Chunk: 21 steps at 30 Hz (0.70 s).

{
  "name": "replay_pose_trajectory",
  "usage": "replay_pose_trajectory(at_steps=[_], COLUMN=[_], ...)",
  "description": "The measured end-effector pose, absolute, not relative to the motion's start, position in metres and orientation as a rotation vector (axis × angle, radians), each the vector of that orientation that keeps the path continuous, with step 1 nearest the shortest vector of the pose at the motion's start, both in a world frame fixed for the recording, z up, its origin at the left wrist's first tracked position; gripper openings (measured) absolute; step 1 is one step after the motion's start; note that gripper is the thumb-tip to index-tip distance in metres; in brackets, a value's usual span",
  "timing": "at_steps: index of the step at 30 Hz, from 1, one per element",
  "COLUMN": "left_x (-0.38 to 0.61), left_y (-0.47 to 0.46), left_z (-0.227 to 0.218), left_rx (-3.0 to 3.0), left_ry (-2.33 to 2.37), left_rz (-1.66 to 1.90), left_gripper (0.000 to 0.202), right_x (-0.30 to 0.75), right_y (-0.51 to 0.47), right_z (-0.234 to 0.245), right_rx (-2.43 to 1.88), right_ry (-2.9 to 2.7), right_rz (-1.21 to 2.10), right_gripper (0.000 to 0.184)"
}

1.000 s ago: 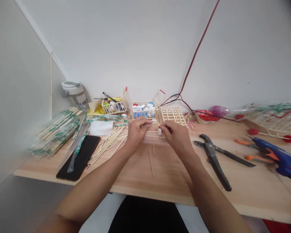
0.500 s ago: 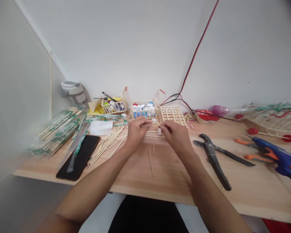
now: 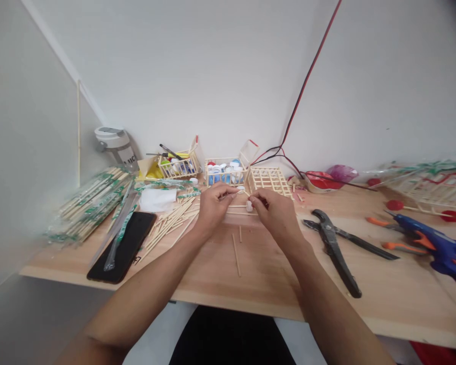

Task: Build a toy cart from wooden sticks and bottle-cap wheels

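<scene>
My left hand is closed in a pinch on a thin wooden stick whose pale length shows in the gap between my hands. Facing it, my right hand pinches the same stick near its other end; the fingertips partly hide the grip. Just under my right fingertips is a white bottle cap, beside two parallel sticks that run across between the hands. Nearer to me, two short loose sticks lie on the wooden table.
Behind my hands stand stick-built baskets, one full of bottle caps, and a stick lattice. Leftward lie loose sticks, a phone and bagged sticks. Pliers and a blue glue gun lie right.
</scene>
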<state>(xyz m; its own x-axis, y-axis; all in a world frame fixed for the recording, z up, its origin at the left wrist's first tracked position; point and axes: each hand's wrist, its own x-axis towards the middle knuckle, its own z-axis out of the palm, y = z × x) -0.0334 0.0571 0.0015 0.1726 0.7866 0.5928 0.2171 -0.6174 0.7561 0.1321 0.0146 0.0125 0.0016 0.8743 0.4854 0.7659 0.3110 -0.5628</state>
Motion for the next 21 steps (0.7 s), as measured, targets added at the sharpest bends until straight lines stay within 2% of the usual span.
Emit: replay_pose_trajectory(at_steps=[21], left_x=[-0.0332], left_y=[0.0553], left_z=[0.0020], left_rx=[1.957], left_ry=[0.969], left_rz=[1.440], left_gripper=[0.019], right_x=[0.1332], right_y=[0.0137], right_z=[0.0115], right_rx=[-1.460], right_ry=[-1.786], right_rz=[0.188], right_gripper=[0.019])
